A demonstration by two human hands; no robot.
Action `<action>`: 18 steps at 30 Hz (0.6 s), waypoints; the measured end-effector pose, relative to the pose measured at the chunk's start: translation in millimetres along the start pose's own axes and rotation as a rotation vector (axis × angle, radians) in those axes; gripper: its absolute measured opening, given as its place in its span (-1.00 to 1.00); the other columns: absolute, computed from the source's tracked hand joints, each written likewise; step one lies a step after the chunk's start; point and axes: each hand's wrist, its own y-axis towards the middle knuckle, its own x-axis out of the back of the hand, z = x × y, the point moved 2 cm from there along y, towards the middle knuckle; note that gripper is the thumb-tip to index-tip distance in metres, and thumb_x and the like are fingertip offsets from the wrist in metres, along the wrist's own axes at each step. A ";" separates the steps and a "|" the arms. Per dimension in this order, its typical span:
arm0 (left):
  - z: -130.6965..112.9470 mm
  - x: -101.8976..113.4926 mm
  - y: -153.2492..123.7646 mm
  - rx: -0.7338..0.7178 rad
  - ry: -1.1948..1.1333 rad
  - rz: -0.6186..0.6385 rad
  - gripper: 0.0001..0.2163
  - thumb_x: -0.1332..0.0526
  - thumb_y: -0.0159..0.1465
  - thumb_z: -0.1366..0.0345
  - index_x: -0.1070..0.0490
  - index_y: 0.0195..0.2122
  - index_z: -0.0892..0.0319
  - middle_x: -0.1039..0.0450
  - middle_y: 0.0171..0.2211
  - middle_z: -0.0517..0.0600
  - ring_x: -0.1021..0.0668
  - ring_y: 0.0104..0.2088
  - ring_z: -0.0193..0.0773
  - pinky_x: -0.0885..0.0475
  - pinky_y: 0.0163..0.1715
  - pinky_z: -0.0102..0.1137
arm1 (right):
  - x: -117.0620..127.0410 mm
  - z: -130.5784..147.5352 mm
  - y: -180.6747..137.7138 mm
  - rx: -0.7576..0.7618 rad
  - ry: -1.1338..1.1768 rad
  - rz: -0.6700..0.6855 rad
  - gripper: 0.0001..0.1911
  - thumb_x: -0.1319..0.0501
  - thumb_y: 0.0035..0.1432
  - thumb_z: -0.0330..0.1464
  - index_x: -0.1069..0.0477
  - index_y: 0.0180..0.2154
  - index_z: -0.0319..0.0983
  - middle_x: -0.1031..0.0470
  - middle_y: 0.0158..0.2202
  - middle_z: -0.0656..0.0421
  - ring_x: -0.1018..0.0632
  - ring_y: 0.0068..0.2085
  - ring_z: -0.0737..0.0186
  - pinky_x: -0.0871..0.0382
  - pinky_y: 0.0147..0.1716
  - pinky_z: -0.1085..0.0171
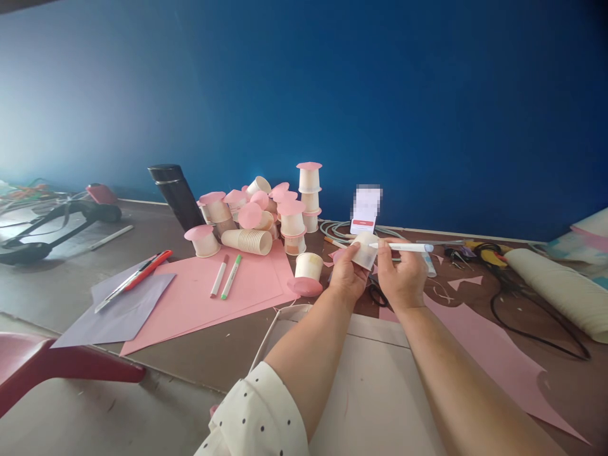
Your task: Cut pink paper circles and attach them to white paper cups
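A white paper cup (pixel 365 253) is gripped in my left hand (pixel 348 277), tilted on its side above the table. My right hand (pixel 403 278) pinches a white marker pen (pixel 413 247), its tip at the cup's wall. Whether it has left any mark is too small to tell. Left of my hands stands another paper cup (pixel 308 266) with a pink paper disc (pixel 304 287) at its bottom end. Behind it are many cups with pink discs, some stacked in a tower (pixel 310 182), and a nested row of cups (pixel 247 241) lying down.
Pink sheets (pixel 190 297) bear two markers (pixel 231 277). A red utility knife (pixel 142 272) rests on grey-purple paper (pixel 114 310). A black flask (pixel 175 196), a lit phone (pixel 365 209), cables (pixel 498 304), a cut pink sheet (pixel 494 348) and a white roll (pixel 555 294) surround the work area.
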 end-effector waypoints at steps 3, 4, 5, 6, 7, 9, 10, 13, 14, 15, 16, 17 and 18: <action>0.0 -0.4 -0.4 -0.004 -0.002 0.007 -0.90 -0.24 0.13 0.46 -0.45 -0.30 0.26 -0.55 -0.31 0.05 -0.59 -0.34 -0.29 -0.48 -0.32 -0.48 | -0.6 -0.4 -0.4 0.008 -0.007 0.000 -0.73 -0.10 0.20 -0.24 -0.50 -0.33 -0.25 -0.57 -0.38 0.03 -0.54 -0.30 0.06 -0.35 -0.26 0.16; 0.1 -0.5 -0.5 -0.001 -0.007 0.011 -0.91 -0.24 0.13 0.46 -0.45 -0.31 0.27 -0.54 -0.32 0.05 -0.59 -0.35 -0.30 -0.48 -0.32 -0.48 | -0.6 -0.3 -0.5 0.008 -0.007 -0.001 -0.73 -0.10 0.20 -0.24 -0.50 -0.33 -0.26 -0.57 -0.38 0.03 -0.54 -0.30 0.06 -0.36 -0.25 0.16; 0.2 -0.4 -0.4 0.002 -0.013 0.013 -0.91 -0.24 0.13 0.46 -0.45 -0.31 0.27 -0.54 -0.33 0.05 -0.59 -0.36 -0.31 -0.48 -0.33 -0.49 | -0.3 0.0 -0.5 0.006 -0.005 -0.002 -0.73 -0.10 0.20 -0.24 -0.50 -0.33 -0.26 -0.57 -0.38 0.03 -0.54 -0.30 0.06 -0.36 -0.25 0.16; 0.2 -0.3 -0.3 0.005 -0.018 0.013 -0.91 -0.23 0.13 0.46 -0.45 -0.31 0.27 -0.54 -0.34 0.05 -0.58 -0.37 -0.31 -0.48 -0.33 -0.49 | 0.2 0.5 -0.4 0.002 -0.001 -0.001 -0.73 -0.11 0.19 -0.24 -0.50 -0.33 -0.26 -0.57 -0.38 0.03 -0.54 -0.30 0.06 -0.36 -0.25 0.16; 0.2 -0.1 0.0 0.007 -0.022 0.013 -0.91 -0.24 0.13 0.46 -0.44 -0.31 0.27 -0.54 -0.34 0.05 -0.58 -0.37 -0.31 -0.47 -0.33 -0.49 | 1.0 1.4 -0.2 -0.004 0.007 0.000 -0.73 -0.11 0.19 -0.24 -0.50 -0.34 -0.26 -0.57 -0.38 0.03 -0.54 -0.30 0.06 -0.36 -0.26 0.16; -0.2 0.4 0.8 0.010 -0.026 0.018 -0.90 -0.25 0.12 0.45 -0.44 -0.30 0.27 -0.54 -0.32 0.05 -0.58 -0.35 -0.30 -0.48 -0.33 -0.49 | 3.2 3.7 0.4 -0.032 0.041 -0.005 -0.73 -0.12 0.19 -0.23 -0.50 -0.33 -0.25 -0.57 -0.37 0.04 -0.54 -0.29 0.07 -0.37 -0.25 0.16; -0.7 0.7 1.2 0.009 -0.028 0.020 -0.88 -0.26 0.12 0.43 -0.44 -0.29 0.26 -0.54 -0.31 0.06 -0.58 -0.34 -0.29 -0.48 -0.33 -0.48 | 4.3 4.5 0.8 -0.056 0.074 -0.012 -0.74 -0.12 0.19 -0.22 -0.50 -0.32 -0.24 -0.56 -0.35 0.04 -0.55 -0.30 0.09 -0.38 -0.26 0.17; -2.1 1.6 2.2 0.013 -0.035 0.014 -0.85 -0.26 0.12 0.41 -0.44 -0.26 0.26 -0.54 -0.28 0.07 -0.58 -0.33 -0.29 -0.47 -0.36 -0.49 | 4.9 2.0 1.2 -0.186 0.240 -0.052 -0.72 -0.09 0.22 -0.23 -0.45 -0.16 -0.23 -0.55 -0.35 0.08 -0.54 -0.40 0.20 -0.41 -0.35 0.21; -2.5 1.7 2.2 0.012 -0.036 0.012 -0.85 -0.26 0.12 0.41 -0.44 -0.26 0.26 -0.53 -0.27 0.07 -0.58 -0.33 -0.29 -0.47 -0.37 -0.49 | 3.4 -1.2 0.9 -0.240 0.295 -0.062 -0.71 -0.07 0.23 -0.24 -0.42 -0.11 -0.23 -0.54 -0.36 0.10 -0.53 -0.45 0.24 -0.42 -0.38 0.22; -2.8 1.7 2.1 0.011 -0.034 0.015 -0.85 -0.25 0.12 0.41 -0.44 -0.26 0.27 -0.53 -0.27 0.08 -0.58 -0.33 -0.29 -0.47 -0.38 -0.49 | 1.0 -5.7 0.4 -0.299 0.344 -0.071 -0.70 -0.06 0.23 -0.25 -0.40 -0.08 -0.22 -0.54 -0.37 0.12 -0.53 -0.48 0.26 -0.42 -0.41 0.23; -2.9 1.5 1.9 0.011 -0.029 0.028 -0.85 -0.25 0.12 0.41 -0.44 -0.26 0.27 -0.53 -0.26 0.09 -0.58 -0.33 -0.28 -0.47 -0.39 -0.49 | -2.1 -11.2 -0.3 -0.357 0.379 -0.077 -0.71 -0.05 0.23 -0.26 -0.39 -0.08 -0.22 -0.54 -0.38 0.14 -0.53 -0.49 0.27 -0.43 -0.41 0.23; -2.9 1.1 1.6 0.012 -0.024 0.048 -0.85 -0.24 0.12 0.40 -0.44 -0.25 0.27 -0.53 -0.25 0.10 -0.58 -0.32 -0.27 -0.47 -0.40 -0.48 | -5.9 -17.3 -1.2 -0.422 0.410 -0.080 -0.73 -0.07 0.21 -0.27 -0.40 -0.12 -0.22 -0.54 -0.36 0.14 -0.55 -0.46 0.26 -0.44 -0.40 0.23; -2.8 0.7 1.2 0.013 -0.019 0.073 -0.84 -0.24 0.13 0.39 -0.44 -0.24 0.27 -0.53 -0.24 0.10 -0.58 -0.31 -0.25 -0.47 -0.40 -0.46 | -9.8 -23.5 -2.2 -0.492 0.457 -0.086 -0.74 -0.10 0.18 -0.25 -0.40 -0.14 -0.21 -0.55 -0.33 0.13 -0.57 -0.41 0.23 -0.45 -0.39 0.22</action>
